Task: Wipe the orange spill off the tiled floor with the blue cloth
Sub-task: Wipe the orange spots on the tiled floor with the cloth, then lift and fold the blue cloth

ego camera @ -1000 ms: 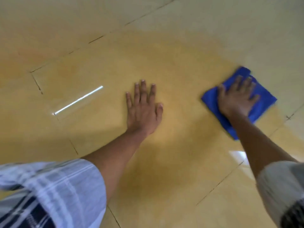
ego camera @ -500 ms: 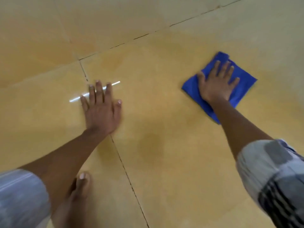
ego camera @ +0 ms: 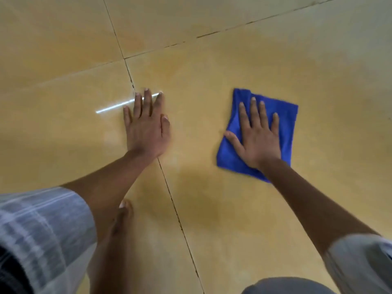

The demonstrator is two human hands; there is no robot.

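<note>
The blue cloth (ego camera: 282,124) is lying folded on the tiled floor (ego camera: 212,71), right of the long grout line (ego camera: 169,194), and it's pinned flat under the right hand (ego camera: 259,136) — fingers spread, palm down, nothing pinched or clenched. So it's more of a press than a grasp. The left hand (ego camera: 146,128) is laid open on the floor too, straddling that grout line, holding nothing and apparently just propping the body up. A bright streak of reflected light (ego camera: 112,108) is seen just beside its fingertips.

The cloth looks soft, light and floppy, probably microfibre, so it should bunch up if pushed from one edge only. A flat palm over the middle is likely the best hold, with weight kept on it so it glides rather than rolls.

The orange spill (ego camera: 203,200) is hard to tell apart from the yellowish tile — a darker patch is visible nearer the body, between the arms, and a wide tint is spread around the cloth. Plenty seems left to wipe. A wet glossy tile is probably slippery under that bracing hand.

No containers are in view.
</note>
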